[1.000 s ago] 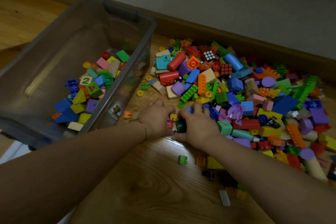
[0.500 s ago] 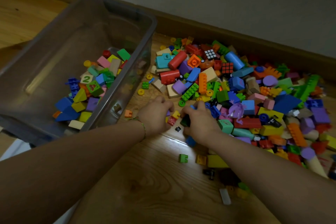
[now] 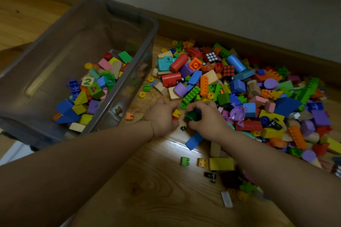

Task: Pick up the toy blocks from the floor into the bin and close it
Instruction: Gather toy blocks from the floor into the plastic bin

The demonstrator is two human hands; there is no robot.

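Observation:
A big heap of coloured toy blocks [image 3: 239, 88] covers the wooden floor at the right. The clear plastic bin [image 3: 129, 86] stands open at the left, its bottom partly covered with blocks. My left hand [image 3: 162, 116] is at the heap's near edge, fingers closed around small yellow and red blocks [image 3: 176, 114]. Right beside it, my right hand [image 3: 206, 118] grips a dark green block [image 3: 191, 115]. A blue block [image 3: 193, 141] lies just under my right wrist. The bin's lid is not in view.
The grey wall and wooden skirting [image 3: 239, 42] run behind the heap. Loose pieces lie near me: a green brick [image 3: 184, 161], a yellow block [image 3: 221, 163], an orange brick [image 3: 129, 116] by the bin wall. Bare floor lies under my forearms.
Both hands stayed at the heap's edge and tightened on blocks. The blue block has come into view beneath my right wrist, and a small black piece now lies between the hands.

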